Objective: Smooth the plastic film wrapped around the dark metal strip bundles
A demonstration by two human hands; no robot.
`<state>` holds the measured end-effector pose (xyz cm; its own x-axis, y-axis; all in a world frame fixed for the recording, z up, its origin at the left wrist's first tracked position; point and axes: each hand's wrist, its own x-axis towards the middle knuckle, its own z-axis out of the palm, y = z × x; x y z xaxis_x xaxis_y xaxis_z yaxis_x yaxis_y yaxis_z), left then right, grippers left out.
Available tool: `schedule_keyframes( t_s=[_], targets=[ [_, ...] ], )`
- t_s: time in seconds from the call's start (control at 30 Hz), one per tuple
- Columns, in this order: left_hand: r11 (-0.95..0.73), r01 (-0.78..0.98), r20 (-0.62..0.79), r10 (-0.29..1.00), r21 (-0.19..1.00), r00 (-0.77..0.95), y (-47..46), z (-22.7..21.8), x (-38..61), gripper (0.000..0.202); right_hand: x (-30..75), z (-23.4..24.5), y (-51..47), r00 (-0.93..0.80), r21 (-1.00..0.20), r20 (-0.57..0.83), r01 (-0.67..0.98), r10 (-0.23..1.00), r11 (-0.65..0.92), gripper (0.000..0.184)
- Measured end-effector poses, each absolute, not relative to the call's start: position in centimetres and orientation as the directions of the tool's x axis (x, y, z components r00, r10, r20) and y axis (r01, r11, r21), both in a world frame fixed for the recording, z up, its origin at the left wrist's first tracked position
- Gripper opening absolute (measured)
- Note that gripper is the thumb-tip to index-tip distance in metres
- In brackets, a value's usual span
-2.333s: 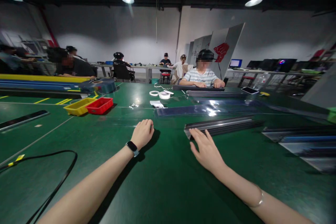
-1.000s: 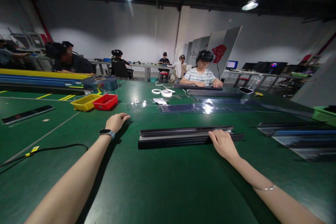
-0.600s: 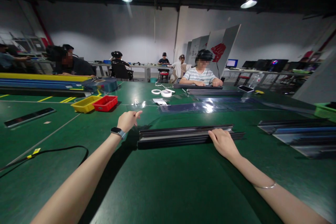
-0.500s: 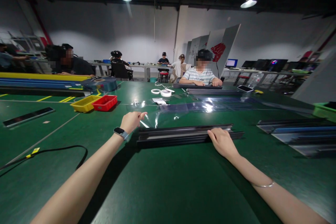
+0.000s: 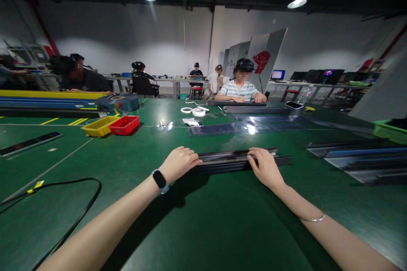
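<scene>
**Metal profiles (image 5: 222, 160) held at both ends on green workbench**

A bundle of dark metal profiles is seen lying flat across the centre of the frame, on a wide green table (image 5: 203, 228), running left to right. The left hand (image 5: 179, 163), with a black smartwatch (image 5: 160, 180) at the wrist, is placed over the bundle's left end, its fingers pressed together and curled down onto the metal. The right hand (image 5: 265, 168), above a thin bracelet (image 5: 313, 219), is laid on the bundle right of centre, fingers held close together and bent over the top edge; whether anything is gripped from beneath cannot be told.

Just beyond the bundle, a clear plastic sheet (image 5: 251, 127) is spread on the table, catching the ceiling lights. White tape rolls (image 5: 197, 112) are set further back, near the middle of the frame. At left centre, a red tray (image 5: 124, 124) and a yellow tray (image 5: 98, 127) are placed touching side by side. A black cable (image 5: 74, 214) is looped across the lower left, and a dark flat strip (image 5: 29, 143) is seen at the left edge. More stacked profiles (image 5: 359, 161) are piled at the right, well apart from the hands, with a green basket (image 5: 390, 131) behind them. A person in a striped shirt (image 5: 240, 89) is seated at the far side of the table, both hands on another long strip.
</scene>
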<state>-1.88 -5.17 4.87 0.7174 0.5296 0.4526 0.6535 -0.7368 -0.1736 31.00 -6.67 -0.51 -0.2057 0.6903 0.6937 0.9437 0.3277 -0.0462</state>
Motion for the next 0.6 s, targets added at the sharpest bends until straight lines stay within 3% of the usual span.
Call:
schedule_keyframes(
  t_s=[0.17, 0.37, 0.47, 0.6],
  targets=[
    [-0.755, 0.634, 0.458, 0.51, -0.168, 0.728, -7.0, 3.2, -1.7, 0.03, 29.9, 0.2, -7.5, -0.226, 0.017, 0.786, 0.938, 0.575, 0.346, 0.026],
    [-0.727, 0.668, 0.479, 0.534, -0.161, 0.696, -7.6, 1.4, -3.2, 0.025, 29.2, -0.9, -7.1, -0.323, 0.167, 0.883, 0.894, 0.341, 0.417, 0.029],
    [-0.733, 0.662, 0.481, 0.529, -0.156, 0.699, -7.7, 1.0, -3.6, 0.031, 28.4, -0.8, -6.5, -0.439, 0.24, 0.8, 0.859, 0.409, 0.453, 0.025],
    [-0.736, 0.662, 0.503, 0.522, -0.142, 0.689, -8.1, 1.1, -3.5, 0.033, 27.4, 0.0, -6.1, -0.47, 0.238, 0.717, 0.859, 0.514, 0.453, 0.022]
  ],
)
